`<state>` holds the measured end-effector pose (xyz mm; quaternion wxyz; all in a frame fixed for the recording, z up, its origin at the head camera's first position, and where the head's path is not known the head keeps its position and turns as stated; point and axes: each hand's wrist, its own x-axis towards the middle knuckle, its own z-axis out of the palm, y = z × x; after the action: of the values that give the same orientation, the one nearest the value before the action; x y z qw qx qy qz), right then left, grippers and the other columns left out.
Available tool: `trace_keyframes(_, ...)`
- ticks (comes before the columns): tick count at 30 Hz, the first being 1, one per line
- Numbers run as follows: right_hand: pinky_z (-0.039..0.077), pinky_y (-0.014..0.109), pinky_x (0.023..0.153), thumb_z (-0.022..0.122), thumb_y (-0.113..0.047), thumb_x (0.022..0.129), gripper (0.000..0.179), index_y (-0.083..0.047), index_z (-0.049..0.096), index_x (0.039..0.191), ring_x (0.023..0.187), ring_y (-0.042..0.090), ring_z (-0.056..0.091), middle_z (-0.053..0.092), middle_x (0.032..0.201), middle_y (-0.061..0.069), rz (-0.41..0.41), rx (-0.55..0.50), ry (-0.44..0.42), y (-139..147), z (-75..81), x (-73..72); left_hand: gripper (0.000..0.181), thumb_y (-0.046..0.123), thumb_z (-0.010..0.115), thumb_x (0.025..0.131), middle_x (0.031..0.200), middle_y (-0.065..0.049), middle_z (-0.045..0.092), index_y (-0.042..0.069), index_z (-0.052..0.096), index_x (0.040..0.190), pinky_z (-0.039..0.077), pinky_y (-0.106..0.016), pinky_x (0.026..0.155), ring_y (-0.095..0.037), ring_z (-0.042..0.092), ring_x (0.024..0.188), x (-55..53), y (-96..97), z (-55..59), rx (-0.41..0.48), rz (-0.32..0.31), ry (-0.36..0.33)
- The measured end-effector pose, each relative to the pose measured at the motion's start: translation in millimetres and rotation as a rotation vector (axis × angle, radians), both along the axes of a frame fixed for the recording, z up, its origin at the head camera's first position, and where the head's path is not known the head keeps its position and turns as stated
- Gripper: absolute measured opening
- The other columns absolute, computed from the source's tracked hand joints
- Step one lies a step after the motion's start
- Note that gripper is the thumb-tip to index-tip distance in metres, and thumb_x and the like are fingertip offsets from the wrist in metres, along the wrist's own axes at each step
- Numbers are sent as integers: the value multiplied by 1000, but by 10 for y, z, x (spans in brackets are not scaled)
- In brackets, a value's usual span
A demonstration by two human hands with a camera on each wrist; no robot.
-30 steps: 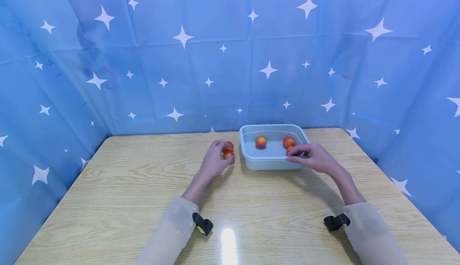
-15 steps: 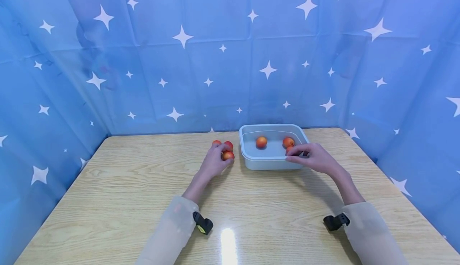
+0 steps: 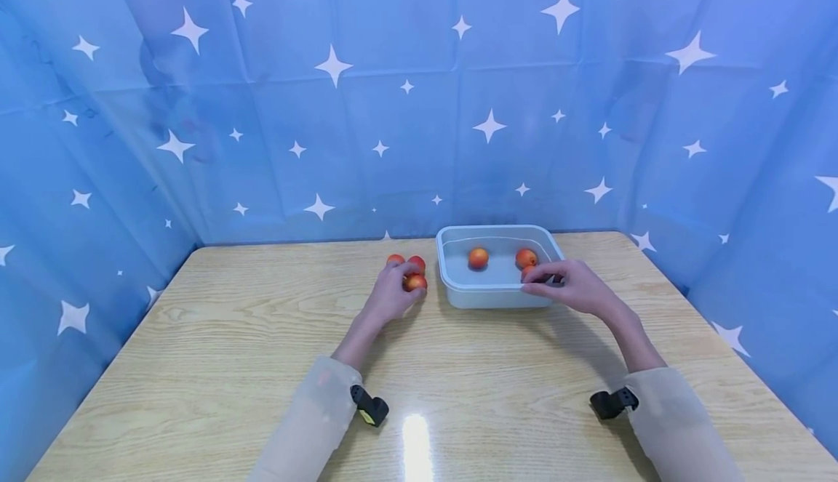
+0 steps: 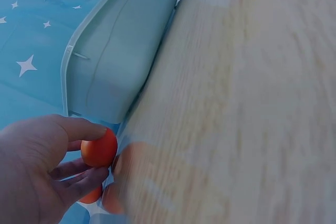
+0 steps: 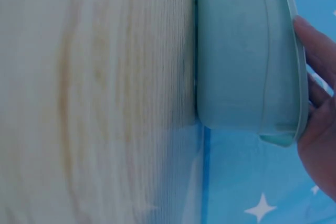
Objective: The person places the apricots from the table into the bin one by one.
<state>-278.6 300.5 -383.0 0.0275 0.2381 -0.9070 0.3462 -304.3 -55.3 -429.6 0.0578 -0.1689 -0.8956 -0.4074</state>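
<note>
My left hand is at the table left of a pale blue plastic box. Between its thumb and fingers it pinches a small round red-and-yellow fruit. A second fruit sits just behind the held one, and a third shows past the fingers. My right hand grips the box's near rim toward its right corner, thumb outside and fingers reaching over inside. In the box, one fruit lies left and another right; one more is partly hidden by the right fingers.
The box stands near the back edge of the wooden table. A blue curtain with white stars hangs close behind and along both sides. Black wrist cameras sit on both sleeves.
A third fruit beside the left fingers has come into sight. The fruit at the left in the box has shifted very slightly right. Both hands have hardly moved.
</note>
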Motion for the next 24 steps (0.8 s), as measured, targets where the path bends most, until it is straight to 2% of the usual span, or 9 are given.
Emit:
trace_keyframes(7,47,27,64,77,-27,91,12,-19,78,100,74,19,56,71,86,-6,5,6,15,-1,5,-2,33,6,74,89,111,-14,57,-1,67,120,54,-38,88,-27,61,97,4,15,65,60,-8,26)
trace_keyframes(10,47,27,64,77,-27,91,11,-19,78,100,74,19,56,71,86,-7,9,9,20,0,0,0,31,6,74,90,113,-16,57,-1,67,119,56,-36,88,-26,63,96,14,37,98,84,-9,30)
trace_keyframes(15,47,27,63,77,-27,92,12,-19,78,100,74,19,56,71,86,-7,14,8,20,2,-5,2,32,8,74,92,119,-16,58,0,66,122,55,-36,89,-27,60,100,44,82,177,113,21,22)
trace_keyframes(24,46,27,62,77,-27,91,12,-19,78,100,72,18,55,70,85,-7,5,5,26,3,-11,-7,35,7,75,90,117,-17,58,-2,66,123,56,-34,88,-27,59,102,67,151,296,193,63,90)
